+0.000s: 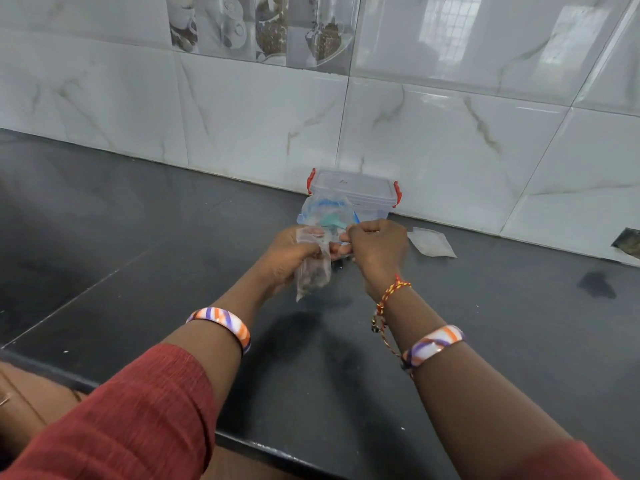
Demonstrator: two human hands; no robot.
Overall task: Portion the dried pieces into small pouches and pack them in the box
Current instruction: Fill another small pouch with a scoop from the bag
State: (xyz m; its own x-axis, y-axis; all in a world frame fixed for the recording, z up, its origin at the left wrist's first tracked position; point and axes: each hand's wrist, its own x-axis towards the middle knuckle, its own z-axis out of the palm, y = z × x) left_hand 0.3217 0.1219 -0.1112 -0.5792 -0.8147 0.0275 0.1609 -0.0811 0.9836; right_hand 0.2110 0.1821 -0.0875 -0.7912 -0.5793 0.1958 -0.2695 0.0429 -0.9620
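A small clear pouch (313,268) with dark dried pieces in its lower part hangs above the black counter (138,254). My left hand (289,258) grips it at the upper side. My right hand (375,249) pinches the pouch's top edge with thumb and fingers. Behind my hands stands a larger clear plastic bag (325,211) with blue and teal things inside. A clear plastic box (360,190) with a closed lid and red clips sits against the tiled wall.
A flat empty-looking small pouch (433,242) lies on the counter right of my right hand. A dark wet smear (597,285) marks the counter at the far right. The counter's front edge runs near my elbows.
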